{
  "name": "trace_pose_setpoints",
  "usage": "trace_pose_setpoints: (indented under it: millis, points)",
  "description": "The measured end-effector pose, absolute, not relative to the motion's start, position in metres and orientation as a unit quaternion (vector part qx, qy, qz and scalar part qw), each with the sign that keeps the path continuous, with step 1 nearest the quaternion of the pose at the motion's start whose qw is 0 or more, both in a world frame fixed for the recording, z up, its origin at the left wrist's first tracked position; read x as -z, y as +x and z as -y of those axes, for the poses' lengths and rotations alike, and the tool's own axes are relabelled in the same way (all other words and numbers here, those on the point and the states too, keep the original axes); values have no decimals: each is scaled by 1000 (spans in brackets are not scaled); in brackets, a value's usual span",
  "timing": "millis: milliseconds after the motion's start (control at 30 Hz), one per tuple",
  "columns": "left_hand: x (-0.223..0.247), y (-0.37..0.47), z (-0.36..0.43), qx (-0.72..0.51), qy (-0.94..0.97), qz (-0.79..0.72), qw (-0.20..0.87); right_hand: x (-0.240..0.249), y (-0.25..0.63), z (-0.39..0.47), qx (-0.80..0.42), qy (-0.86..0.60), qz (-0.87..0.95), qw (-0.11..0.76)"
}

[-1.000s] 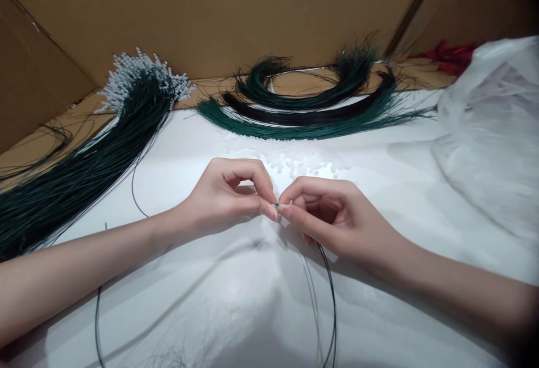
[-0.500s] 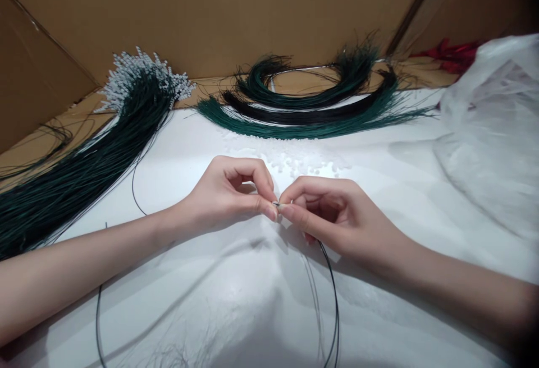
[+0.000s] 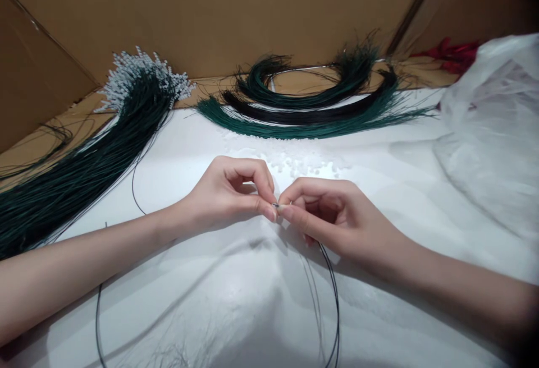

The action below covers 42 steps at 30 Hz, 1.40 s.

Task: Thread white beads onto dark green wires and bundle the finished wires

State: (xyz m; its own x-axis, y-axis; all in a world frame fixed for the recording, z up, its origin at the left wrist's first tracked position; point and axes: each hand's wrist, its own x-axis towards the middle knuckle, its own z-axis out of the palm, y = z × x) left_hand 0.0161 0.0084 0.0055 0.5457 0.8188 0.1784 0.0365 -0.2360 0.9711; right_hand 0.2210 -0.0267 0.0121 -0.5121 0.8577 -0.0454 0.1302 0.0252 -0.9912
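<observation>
Thumb and forefinger of my left hand [image 3: 223,191] are pinched together at the centre. They meet the fingertips of my right hand [image 3: 337,211], which pinches too. A short dark bit of wire shows between the two pinches, with a small pale piece beside it at my right fingertips. Thin dark wires [image 3: 336,300] hang in a curve from below my right hand. Another stretch of wire [image 3: 98,323] shows below my left forearm. Just beyond my fingers, small white beads [image 3: 295,163] lie scattered on the white table surface [image 3: 189,278].
At left lies a thick bundle of dark green wires [image 3: 84,171] with white beaded tips [image 3: 138,73]. Curved bundles of green and black wire [image 3: 303,115] lie at the back, before a cardboard wall [image 3: 252,14]. A clear plastic bag [image 3: 492,132] and something red [image 3: 452,56] sit at right.
Almost nothing differs. My right hand has shifted very slightly at the fingertips, and both hands keep their pinch in the same place.
</observation>
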Motion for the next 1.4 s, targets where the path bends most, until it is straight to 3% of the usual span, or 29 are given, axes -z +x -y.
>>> trace_pose_setpoints:
  millis: [567,1400]
  points:
    - [-10,24,-2,-349,710,-340,508,-9,217,31,-572,-390,644,325]
    - [-8,17,-6,-350,677,-302,573,-9,219,32,-563,-388,656,321]
